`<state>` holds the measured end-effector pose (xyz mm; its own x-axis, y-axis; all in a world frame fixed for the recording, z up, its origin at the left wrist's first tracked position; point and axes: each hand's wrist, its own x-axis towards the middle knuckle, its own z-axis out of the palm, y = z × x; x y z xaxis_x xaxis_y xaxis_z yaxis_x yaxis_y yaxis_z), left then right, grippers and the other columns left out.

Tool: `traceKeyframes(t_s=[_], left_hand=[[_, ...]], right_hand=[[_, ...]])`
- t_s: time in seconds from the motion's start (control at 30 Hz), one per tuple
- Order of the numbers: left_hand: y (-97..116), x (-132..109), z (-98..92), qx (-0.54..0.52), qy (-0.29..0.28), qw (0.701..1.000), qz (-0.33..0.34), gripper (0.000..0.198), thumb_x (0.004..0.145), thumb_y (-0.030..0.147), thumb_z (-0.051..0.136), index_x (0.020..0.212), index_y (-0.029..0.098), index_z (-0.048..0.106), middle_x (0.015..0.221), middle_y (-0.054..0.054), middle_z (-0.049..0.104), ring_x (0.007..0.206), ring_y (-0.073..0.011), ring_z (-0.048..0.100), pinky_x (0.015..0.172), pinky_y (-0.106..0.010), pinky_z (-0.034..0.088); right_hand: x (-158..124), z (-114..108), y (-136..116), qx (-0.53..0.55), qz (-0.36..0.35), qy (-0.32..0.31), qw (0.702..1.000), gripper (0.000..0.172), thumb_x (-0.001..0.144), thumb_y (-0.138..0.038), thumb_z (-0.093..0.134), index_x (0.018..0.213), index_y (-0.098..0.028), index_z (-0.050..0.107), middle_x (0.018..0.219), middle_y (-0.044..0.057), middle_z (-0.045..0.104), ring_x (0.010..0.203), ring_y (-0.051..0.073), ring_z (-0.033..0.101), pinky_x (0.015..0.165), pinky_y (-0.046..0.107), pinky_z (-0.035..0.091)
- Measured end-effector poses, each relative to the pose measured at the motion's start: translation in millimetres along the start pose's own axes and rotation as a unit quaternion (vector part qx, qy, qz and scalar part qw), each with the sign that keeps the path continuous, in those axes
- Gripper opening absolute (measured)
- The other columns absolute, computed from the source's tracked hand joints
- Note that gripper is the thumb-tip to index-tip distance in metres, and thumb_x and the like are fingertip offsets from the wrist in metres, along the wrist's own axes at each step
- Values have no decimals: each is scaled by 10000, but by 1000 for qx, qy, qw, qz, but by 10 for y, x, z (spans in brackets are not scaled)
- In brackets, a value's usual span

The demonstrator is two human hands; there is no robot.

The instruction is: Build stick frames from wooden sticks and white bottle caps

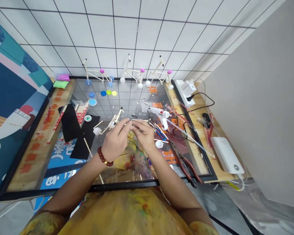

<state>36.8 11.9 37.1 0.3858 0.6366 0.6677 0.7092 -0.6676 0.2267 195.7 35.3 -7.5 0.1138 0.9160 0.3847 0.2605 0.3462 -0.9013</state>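
Hunching over the glass-topped table (127,187), the person has both hands meeting near its middle. The left hand (116,138), with a red bead bracelet (103,157) at the wrist, has its fingers curled in and pinched on one end of a thin stick (139,120). The right hand (143,133) is closed on the same stick from the other side, its fingertips nearly touching the left's. The stick lies level, just above the glass.

Just beyond the left hand's knuckles rests a half-built stick frame (110,124) with a white cap on it; I cannot tell whether a finger touches it. Beside the right hand, toward the right edge, lie a white glue gun (160,114), and nearer the front edge a pair of red-handled pliers (186,161). Two black sheets (70,122) lie toward the left edge. Along the far edge stand three finished stick models (133,75), with coloured bottle caps (103,93) just in front of them. A white power bank (226,155) sits on the wooden strip at the right edge.
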Motion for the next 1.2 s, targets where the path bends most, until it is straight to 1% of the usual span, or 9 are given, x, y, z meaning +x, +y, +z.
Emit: traceKeyframes(t_s=[0.1, 0.23, 0.43, 0.57, 0.7, 0.8, 0.9, 1.0, 1.2], left_hand=[[-17, -48, 78, 43, -69, 997, -1, 508, 921, 71, 422, 1411, 172, 510, 1357, -162, 622, 1127, -245, 680, 887, -344, 594], [-9, -91, 131, 79, -155, 983, -51, 603, 886, 66, 428, 1475, 193, 445, 1443, -154, 560, 1110, -258, 687, 745, -312, 608], [22, -52, 249, 92, -168, 976, -105, 596, 905, 94, 441, 1493, 181, 398, 1426, -158, 570, 1133, -252, 673, 736, -288, 583], [-11, -62, 292, 107, -188, 966, -144, 564, 909, 109, 447, 1472, 131, 418, 1311, -191, 632, 1030, -270, 700, 658, -307, 567], [-66, -54, 268, 97, -172, 971, -137, 409, 900, 93, 464, 1270, 168, 620, 1147, -134, 694, 963, -240, 698, 679, -292, 551], [-97, -20, 227, 72, -145, 979, -124, 318, 900, 94, 488, 1113, 202, 698, 1055, -87, 712, 899, -207, 692, 674, -268, 532], [-118, 20, 192, 59, -117, 981, -141, 315, 902, 97, 490, 1094, 204, 715, 1008, -76, 717, 845, -196, 685, 665, -264, 521], [-142, 52, 176, 41, -85, 983, -156, 318, 907, 106, 486, 1083, 211, 730, 1008, -75, 721, 845, -193, 683, 731, -275, 529], [-164, 83, 172, 8, -54, 987, -148, 317, 916, 137, 482, 1073, 214, 747, 987, -67, 730, 836, -188, 684, 761, -280, 533]], right_hand=[[10, -10, 4, -2, -2, 2, 1000, 170, 847, -324, 715, 982, -274, 803, 974, 52, 762, 910, 188, 699, 839, 319, 570], [27, -22, 24, -5, 7, 6, 1000, 189, 846, -326, 705, 1001, -272, 798, 1001, 53, 756, 921, 185, 693, 851, 320, 571], [17, -11, 59, -2, 7, 3, 1000, 178, 832, -318, 719, 984, -267, 797, 1007, 62, 752, 935, 200, 693, 879, 358, 567], [2, -4, 64, 0, 11, -1, 1000, 179, 822, -317, 737, 984, -268, 794, 1017, 61, 753, 944, 201, 696, 876, 352, 568], [-5, -15, 35, 16, 11, -2, 1000, 198, 823, -284, 742, 1014, -260, 787, 1030, 58, 743, 951, 195, 697, 909, 354, 558], [-11, -48, 8, 16, 9, 3, 1000, 205, 824, -286, 743, 1022, -255, 784, 1027, 56, 735, 932, 188, 693, 902, 350, 560], [-26, -95, -9, 2, 2, 4, 1000, 207, 821, -288, 745, 1022, -255, 784, 1033, 57, 732, 899, 179, 688, 871, 338, 566], [-43, -128, -14, -11, -2, 1, 1000, 209, 818, -290, 745, 1021, -257, 783, 1033, 59, 727, 876, 177, 685, 844, 334, 570], [-40, -122, -32, -10, -24, 1, 1000, 217, 823, -301, 742, 1034, -268, 779, 1007, 46, 722, 812, 159, 672, 810, 317, 570]])
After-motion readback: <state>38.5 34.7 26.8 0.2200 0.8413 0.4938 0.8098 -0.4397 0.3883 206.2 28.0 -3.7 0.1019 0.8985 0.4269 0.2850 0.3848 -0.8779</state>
